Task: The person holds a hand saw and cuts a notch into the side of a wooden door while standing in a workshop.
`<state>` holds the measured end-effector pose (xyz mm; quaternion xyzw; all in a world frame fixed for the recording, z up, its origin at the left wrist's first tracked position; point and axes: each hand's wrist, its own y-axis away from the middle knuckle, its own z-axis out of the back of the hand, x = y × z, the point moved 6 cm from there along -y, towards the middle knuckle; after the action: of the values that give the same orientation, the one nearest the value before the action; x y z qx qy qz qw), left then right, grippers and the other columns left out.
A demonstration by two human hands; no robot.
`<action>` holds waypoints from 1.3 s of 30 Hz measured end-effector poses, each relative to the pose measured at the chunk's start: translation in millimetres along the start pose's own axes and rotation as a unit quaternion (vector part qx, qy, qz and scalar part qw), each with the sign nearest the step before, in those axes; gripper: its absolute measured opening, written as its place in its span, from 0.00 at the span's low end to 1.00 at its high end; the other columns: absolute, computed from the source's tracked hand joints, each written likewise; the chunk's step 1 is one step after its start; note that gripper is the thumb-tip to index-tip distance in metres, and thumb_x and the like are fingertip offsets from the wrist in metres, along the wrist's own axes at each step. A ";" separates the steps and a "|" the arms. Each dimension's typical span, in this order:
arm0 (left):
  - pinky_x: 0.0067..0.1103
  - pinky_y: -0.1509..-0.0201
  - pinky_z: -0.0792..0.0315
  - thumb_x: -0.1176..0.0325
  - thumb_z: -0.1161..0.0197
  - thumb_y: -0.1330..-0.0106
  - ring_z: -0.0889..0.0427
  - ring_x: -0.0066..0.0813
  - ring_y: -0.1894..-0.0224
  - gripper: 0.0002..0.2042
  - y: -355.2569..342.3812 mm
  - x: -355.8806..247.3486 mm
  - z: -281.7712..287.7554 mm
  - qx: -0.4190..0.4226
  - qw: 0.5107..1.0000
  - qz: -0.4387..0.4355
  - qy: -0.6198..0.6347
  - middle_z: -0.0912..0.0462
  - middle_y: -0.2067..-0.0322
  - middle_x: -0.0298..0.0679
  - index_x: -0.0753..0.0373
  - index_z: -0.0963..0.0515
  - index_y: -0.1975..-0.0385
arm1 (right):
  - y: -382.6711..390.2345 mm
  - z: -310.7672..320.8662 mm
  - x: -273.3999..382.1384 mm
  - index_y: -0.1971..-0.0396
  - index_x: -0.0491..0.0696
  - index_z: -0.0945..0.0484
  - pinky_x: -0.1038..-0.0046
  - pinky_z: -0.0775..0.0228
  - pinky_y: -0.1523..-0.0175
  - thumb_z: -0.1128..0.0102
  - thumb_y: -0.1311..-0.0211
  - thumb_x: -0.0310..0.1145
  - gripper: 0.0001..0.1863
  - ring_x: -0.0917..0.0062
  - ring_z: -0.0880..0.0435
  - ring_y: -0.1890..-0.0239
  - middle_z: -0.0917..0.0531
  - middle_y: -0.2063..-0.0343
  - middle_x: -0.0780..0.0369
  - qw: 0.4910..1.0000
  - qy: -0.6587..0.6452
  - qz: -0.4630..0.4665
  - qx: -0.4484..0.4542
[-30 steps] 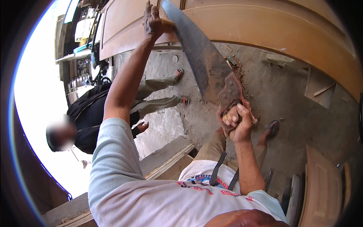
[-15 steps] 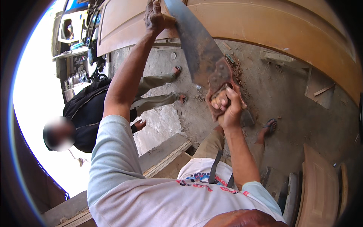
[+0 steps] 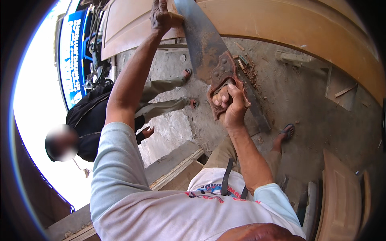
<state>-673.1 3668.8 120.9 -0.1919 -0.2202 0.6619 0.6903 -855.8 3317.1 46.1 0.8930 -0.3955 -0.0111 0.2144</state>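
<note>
A hand saw (image 3: pixel 207 48) with a wide, rust-stained blade and a worn reddish-brown wooden handle runs up toward the top edge. My right hand (image 3: pixel 232 100) is closed around the handle. At the top, my left hand (image 3: pixel 161 18) grips a short piece of wood (image 3: pixel 176 20) whose pale end shows right beside the blade. Behind it lies a large brown wooden door panel (image 3: pixel 257 20). The far end of the blade is cut off by the picture's top edge, so I cannot see its tip.
A person in a dark jacket (image 3: pixel 90 116) stands at the left. Wood scraps (image 3: pixel 251 72) litter the concrete floor below the panel. Brown panels (image 3: pixel 339 193) lean at the lower right. A wooden block (image 3: pixel 299 60) sits under the door panel. A blue signboard-like surface (image 3: pixel 72 56) shows far left.
My right hand and the saw handle have shifted left and slightly up. My left hand stays by the wood piece. A blue surface with white lettering has come into view at far left.
</note>
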 end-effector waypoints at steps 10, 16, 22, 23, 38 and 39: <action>0.30 0.59 0.20 0.70 0.45 0.31 0.18 0.50 0.53 0.27 -2.8 15.2 -0.8 -0.009 0.972 0.145 0.184 0.39 0.33 0.61 0.69 0.40 0.33 | 37.0 48.5 5.2 0.62 0.48 0.29 0.76 0.36 0.68 0.49 0.34 0.36 0.08 0.85 0.37 0.81 0.34 0.84 0.69 0.999 -0.027 -0.014 0.014; 0.28 0.48 0.31 0.53 0.61 0.23 0.25 0.43 0.49 0.28 -0.6 -8.3 9.8 0.036 0.945 0.228 0.232 0.34 0.35 0.57 0.66 0.41 0.31 | -33.3 12.3 13.7 0.77 0.50 0.32 0.75 0.35 0.69 0.50 0.32 0.35 0.12 0.84 0.37 0.82 0.33 0.83 0.68 0.999 -0.005 0.017 0.029; 0.28 0.49 0.31 0.47 0.63 0.23 0.25 0.43 0.53 0.31 -4.3 10.6 19.3 0.011 0.973 0.167 0.161 0.27 0.42 0.56 0.65 0.44 0.30 | 43.1 41.3 23.3 0.75 0.52 0.32 0.77 0.39 0.76 0.52 0.35 0.36 0.09 0.85 0.39 0.86 0.36 0.87 0.71 1.000 0.015 -0.020 -0.009; 0.26 0.55 0.29 0.47 0.62 0.23 0.23 0.40 0.58 0.30 1.6 23.2 10.6 0.017 0.972 0.159 0.170 0.26 0.44 0.56 0.64 0.44 0.30 | 32.2 34.6 18.4 0.76 0.52 0.32 0.77 0.39 0.75 0.52 0.35 0.37 0.10 0.85 0.39 0.85 0.36 0.86 0.70 1.000 0.016 -0.007 0.005; 0.30 0.35 0.36 0.47 0.65 0.22 0.28 0.48 0.36 0.31 -0.5 -28.2 17.1 0.023 0.963 0.197 0.184 0.29 0.38 0.58 0.67 0.41 0.31 | -0.2 20.3 9.2 0.79 0.50 0.33 0.76 0.37 0.68 0.50 0.32 0.35 0.14 0.84 0.38 0.80 0.33 0.83 0.68 0.999 -0.041 -0.015 0.010; 0.30 0.34 0.36 0.47 0.65 0.22 0.29 0.48 0.36 0.31 -1.7 -29.6 16.3 0.021 0.965 0.196 0.175 0.29 0.38 0.57 0.67 0.41 0.31 | -19.7 15.2 7.1 0.78 0.50 0.32 0.76 0.36 0.69 0.50 0.32 0.35 0.13 0.84 0.37 0.80 0.32 0.82 0.68 0.999 -0.036 -0.014 0.026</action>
<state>-681.5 3638.8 133.9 -0.3299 -0.0402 0.7446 0.5789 -840.0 3318.1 25.7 0.9026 -0.3910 -0.0358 0.1765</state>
